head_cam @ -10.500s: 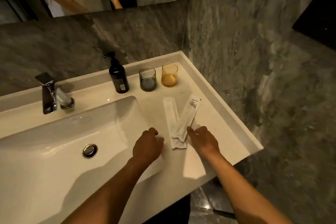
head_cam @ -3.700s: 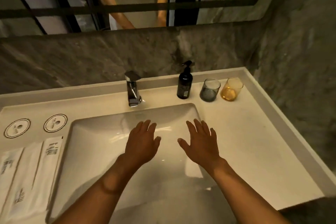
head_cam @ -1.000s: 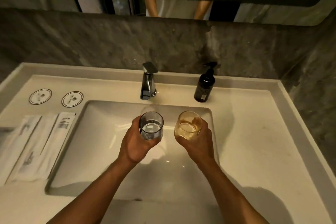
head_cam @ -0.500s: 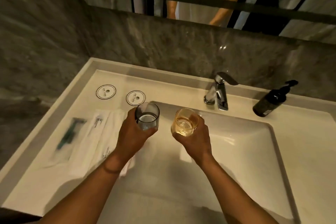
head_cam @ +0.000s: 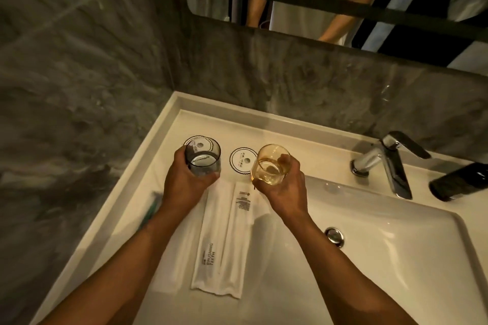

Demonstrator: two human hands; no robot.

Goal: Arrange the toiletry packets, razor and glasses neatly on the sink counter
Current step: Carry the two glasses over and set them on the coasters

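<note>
My left hand grips a grey glass, held just above the left of two round paper coasters. My right hand grips an amber glass to the right of the second coaster. White toiletry packets lie side by side on the left part of the sink counter, below the coasters. A razor with a green handle lies left of them, mostly hidden by my left forearm.
The basin with its drain plug fills the right side. A chrome faucet and a dark soap bottle stand at the back right. Grey stone walls close in on the left and behind, with a mirror above.
Both hands have carried the glasses left and farther back, from over the basin edge to above the two coasters. The view has swung left with them.
</note>
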